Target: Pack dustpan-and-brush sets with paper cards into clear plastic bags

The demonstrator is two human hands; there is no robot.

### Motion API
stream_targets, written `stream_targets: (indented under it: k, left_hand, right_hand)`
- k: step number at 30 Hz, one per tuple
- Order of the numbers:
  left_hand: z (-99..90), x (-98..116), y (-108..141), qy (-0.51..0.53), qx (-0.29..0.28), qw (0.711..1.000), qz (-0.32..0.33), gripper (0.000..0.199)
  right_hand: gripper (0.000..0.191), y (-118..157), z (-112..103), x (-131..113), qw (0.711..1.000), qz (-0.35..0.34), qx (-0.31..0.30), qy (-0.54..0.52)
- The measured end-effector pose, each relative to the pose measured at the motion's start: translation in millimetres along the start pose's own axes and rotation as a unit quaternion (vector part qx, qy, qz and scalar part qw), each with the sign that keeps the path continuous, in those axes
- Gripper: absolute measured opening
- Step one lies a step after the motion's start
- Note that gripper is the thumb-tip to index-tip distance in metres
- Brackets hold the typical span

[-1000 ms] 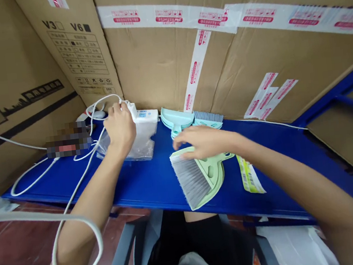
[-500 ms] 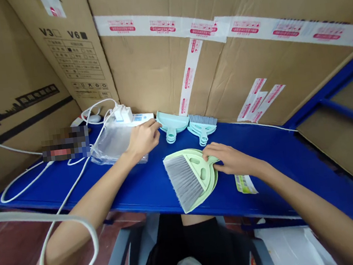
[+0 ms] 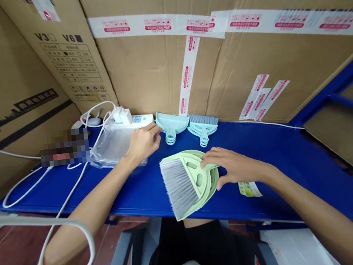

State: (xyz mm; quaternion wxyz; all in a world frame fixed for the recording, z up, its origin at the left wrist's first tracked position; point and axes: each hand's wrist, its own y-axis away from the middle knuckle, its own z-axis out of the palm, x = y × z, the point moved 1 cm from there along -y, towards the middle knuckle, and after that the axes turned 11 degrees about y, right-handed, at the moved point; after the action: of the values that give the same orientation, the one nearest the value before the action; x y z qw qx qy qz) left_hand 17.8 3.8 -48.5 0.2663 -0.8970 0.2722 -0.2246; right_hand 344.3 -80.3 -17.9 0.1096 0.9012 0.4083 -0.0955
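Observation:
On the blue table lies a light green dustpan (image 3: 214, 182) with a green brush (image 3: 179, 187) on top, its grey bristles pointing left. My right hand (image 3: 228, 165) is over their handle end, fingers on top and thumb spread apart below; what it grips there is partly hidden. Near the left edge of the blue dustpans (image 3: 172, 122) is my left hand (image 3: 145, 142), its fingers bent together; anything within them is hidden. To the right of these dustpans stand blue brushes (image 3: 203, 127) with grey bristles, against the cardboard.
A clear plastic bag (image 3: 111, 146) lies beside my left wrist, in front of a white power strip (image 3: 143, 120). White cables (image 3: 74, 184) loop over the left side. A yellow-green label (image 3: 249, 189) lies under my right wrist. Cardboard (image 3: 150, 71) walls the back.
The green brush and dustpan have shifted slightly left and toward me. My right thumb has moved down, away from the fingers. My left hand is almost unchanged.

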Motion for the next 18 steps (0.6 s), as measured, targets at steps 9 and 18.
stream_targets:
  k: [9,18]
  left_hand:
    - [3.8,-1,0,0.015,0.006,1.0,-0.011,0.029]
    - [-4.1,-5,-2,0.022,0.043,0.995,-0.091,0.026]
  right_hand:
    - [0.014,14,11,-7,0.982,-0.08,0.171,-0.016]
    - [0.016,-5,-21,7,0.834,0.056,0.54,0.098]
